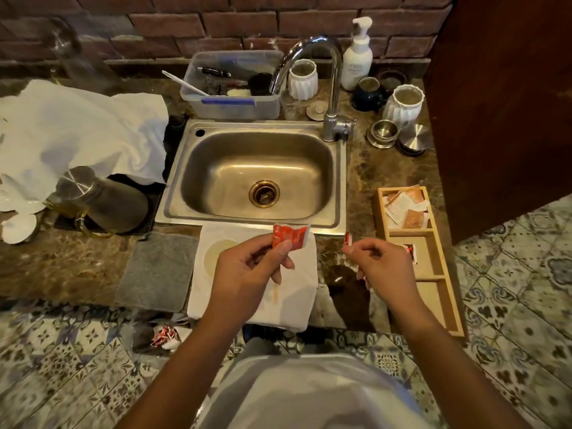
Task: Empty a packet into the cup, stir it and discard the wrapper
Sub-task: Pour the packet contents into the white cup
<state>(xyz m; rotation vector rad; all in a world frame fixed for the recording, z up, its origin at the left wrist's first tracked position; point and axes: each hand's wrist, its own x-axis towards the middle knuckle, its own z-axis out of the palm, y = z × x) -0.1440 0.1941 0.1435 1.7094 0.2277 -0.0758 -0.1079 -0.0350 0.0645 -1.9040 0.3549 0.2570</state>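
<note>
Left hand [247, 267]: fingers pinched on red packet [289, 239], top torn, above white cloth [297, 274], 6 o'clock of sink [335, 193]. Right hand [382, 264]: fingertips nipping torn-off strip [348, 239], 3 o'clock of packet, apart. Cup: cannot tell.

The one camera sits on my head, wide-angle, looking forward and steeply down. It takes in the tabletop [365, 168] and sink [257, 174] close ahead, my own torso below, and tiled floor [62, 366] at both sides.
</note>
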